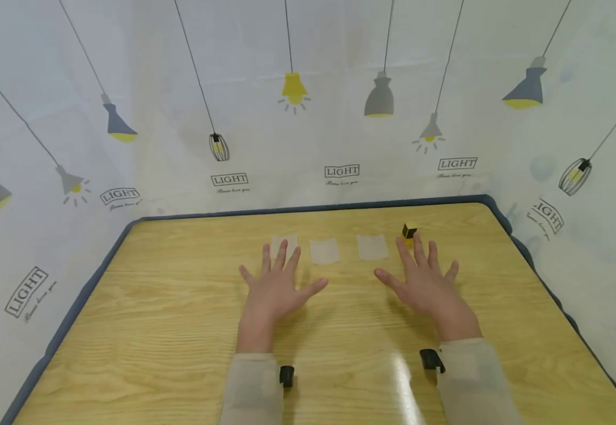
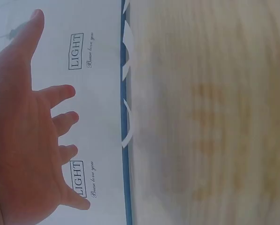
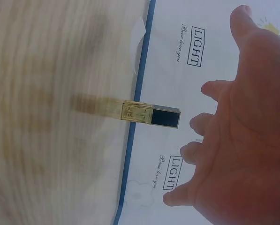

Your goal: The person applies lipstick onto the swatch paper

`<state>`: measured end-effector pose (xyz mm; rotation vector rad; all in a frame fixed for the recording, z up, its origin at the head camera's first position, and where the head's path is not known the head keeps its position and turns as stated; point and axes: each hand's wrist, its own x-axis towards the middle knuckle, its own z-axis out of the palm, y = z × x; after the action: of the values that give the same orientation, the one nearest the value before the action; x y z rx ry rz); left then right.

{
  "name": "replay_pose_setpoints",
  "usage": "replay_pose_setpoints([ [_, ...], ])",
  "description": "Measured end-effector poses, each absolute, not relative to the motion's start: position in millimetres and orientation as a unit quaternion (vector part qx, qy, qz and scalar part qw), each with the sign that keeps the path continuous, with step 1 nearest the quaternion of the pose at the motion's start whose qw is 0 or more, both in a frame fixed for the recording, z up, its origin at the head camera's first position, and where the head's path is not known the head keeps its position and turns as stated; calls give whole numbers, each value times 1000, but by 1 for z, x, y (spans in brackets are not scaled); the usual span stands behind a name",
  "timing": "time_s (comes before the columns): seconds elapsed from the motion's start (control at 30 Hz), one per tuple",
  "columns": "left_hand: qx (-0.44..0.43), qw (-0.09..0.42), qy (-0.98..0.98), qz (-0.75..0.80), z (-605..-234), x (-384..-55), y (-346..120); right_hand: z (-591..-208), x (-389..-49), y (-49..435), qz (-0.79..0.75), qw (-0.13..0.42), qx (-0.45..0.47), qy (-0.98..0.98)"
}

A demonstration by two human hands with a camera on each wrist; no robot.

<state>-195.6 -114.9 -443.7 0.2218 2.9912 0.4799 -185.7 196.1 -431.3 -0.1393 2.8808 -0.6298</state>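
My left hand [image 1: 276, 290] is held over the wooden table with fingers spread and nothing in it. My right hand [image 1: 429, 287] is spread the same way, also holding nothing. Past the fingertips, three pale paper squares lie in a row: the left one [image 1: 275, 241] is partly hidden by my left fingers, while the middle [image 1: 325, 252] and right [image 1: 372, 248] ones lie between the hands. A small gold-and-black box-like object [image 3: 139, 112] stands upright just beyond my right fingers, which cover part of it in the head view. In the left wrist view, the paper edges [image 2: 127, 124] curl up.
The wooden table [image 1: 153, 307] has a dark blue edging [image 1: 308, 209]. White sheeting [image 1: 265, 195] printed with hanging lamps rises behind it and on both sides. Dark wrist-mounted pieces [image 1: 431, 360] show beside both sleeves.
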Motion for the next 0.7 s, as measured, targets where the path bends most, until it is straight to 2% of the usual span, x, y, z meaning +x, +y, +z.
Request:
replay_pose_setpoints([
  [0.3,95,65,983,140,-423,-202,-97,-421,-200,203,-213,84,-50,972],
  [0.57,131,121,978,108,-405,-217,-62,-407,-227,220,-210,91,-46,972],
  [0.7,167,129,973,90,-396,-226,-37,-410,-244,231,-228,96,-37,968],
])
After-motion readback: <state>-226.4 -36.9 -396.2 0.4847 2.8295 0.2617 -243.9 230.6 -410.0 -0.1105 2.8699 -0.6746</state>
